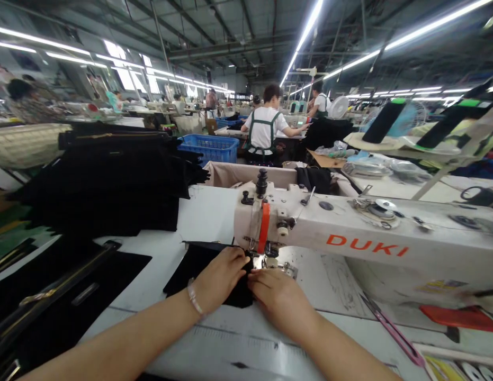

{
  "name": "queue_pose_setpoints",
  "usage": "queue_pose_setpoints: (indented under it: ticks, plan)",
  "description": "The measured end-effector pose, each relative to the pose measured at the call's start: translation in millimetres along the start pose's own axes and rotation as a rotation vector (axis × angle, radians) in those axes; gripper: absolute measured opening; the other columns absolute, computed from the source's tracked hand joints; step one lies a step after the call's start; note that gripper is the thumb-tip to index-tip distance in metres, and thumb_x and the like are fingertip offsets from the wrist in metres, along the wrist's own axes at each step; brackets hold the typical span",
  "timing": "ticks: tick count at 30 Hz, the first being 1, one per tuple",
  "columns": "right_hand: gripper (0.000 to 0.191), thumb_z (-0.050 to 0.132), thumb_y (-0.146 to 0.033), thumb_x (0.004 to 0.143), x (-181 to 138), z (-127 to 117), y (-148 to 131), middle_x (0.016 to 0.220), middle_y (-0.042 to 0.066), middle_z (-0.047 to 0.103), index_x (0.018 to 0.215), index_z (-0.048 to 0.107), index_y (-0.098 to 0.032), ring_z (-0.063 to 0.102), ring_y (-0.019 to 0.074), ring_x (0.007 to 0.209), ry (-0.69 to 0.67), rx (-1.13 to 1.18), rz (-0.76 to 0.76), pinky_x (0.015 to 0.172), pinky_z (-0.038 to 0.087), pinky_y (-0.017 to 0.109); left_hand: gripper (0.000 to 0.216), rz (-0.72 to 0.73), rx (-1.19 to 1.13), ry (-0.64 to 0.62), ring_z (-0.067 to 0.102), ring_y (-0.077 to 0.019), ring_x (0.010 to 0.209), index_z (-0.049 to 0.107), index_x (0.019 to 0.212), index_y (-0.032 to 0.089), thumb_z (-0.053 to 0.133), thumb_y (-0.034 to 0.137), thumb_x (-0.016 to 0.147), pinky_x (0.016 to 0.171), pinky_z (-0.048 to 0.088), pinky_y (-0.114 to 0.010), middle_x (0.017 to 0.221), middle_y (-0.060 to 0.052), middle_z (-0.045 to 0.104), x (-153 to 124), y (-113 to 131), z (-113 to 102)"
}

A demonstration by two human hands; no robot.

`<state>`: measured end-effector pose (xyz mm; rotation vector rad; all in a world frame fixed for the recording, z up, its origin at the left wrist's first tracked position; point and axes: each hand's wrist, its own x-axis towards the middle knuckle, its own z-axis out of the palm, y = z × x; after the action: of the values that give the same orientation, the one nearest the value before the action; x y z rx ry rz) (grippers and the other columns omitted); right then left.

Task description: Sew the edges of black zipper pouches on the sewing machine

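Black cloth (190, 267), one piece, left hand (219, 279), right hand (278, 297), both flat on it

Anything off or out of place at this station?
Nothing stands out. The left hand and right hand rest on the black fabric piece, flat at the needle of the sewing machine. The black fabric stack sits at the left; a pink-handled tool lies on the table at the right. No spill or damage.
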<state>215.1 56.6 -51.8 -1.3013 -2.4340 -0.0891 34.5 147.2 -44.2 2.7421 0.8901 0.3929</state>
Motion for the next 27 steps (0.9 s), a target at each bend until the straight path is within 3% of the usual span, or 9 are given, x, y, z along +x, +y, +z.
queue_pose_setpoints:
  ticks: [4, 10, 27]
  plan:
    - [0.019, 0.057, -0.01, 0.093, -4, 8, -1, 0.107, 0.008, 0.07, 0.107, 0.068, -0.016, 0.063, 0.0189, 0.105, 0.105, 0.063, 0.019, 0.097, 0.05, 0.034, 0.04, 0.168, 0.033, 0.029, 0.043, -0.0236, 0.134, 0.045, 0.137, 0.015, 0.042, 0.009, 0.097, 0.117, 0.036, -0.045, 0.14, -0.01, 0.05, -25, 3, 1]
    - [0.02, 0.051, -0.009, 0.094, 0, 6, -3, 0.104, 0.007, 0.071, 0.103, 0.068, -0.016, 0.063, 0.0195, 0.104, 0.093, 0.123, 0.024, 0.097, 0.05, 0.033, 0.041, 0.234, -0.091, 0.005, 0.047, -0.0206, 0.133, 0.045, 0.139, 0.019, 0.043, 0.014, 0.099, 0.116, 0.04, -0.042, 0.141, -0.009, 0.051, -16, -11, -8]
    - [0.023, 0.047, -0.008, 0.095, 1, 2, -6, 0.103, 0.008, 0.07, 0.104, 0.067, -0.015, 0.062, 0.0198, 0.107, 0.048, 0.157, 0.035, 0.1, 0.048, 0.034, 0.041, 0.169, -0.096, -0.047, 0.048, -0.0196, 0.13, 0.047, 0.136, 0.022, 0.05, 0.012, 0.096, 0.117, 0.038, -0.041, 0.139, -0.005, 0.053, -12, -10, -8]
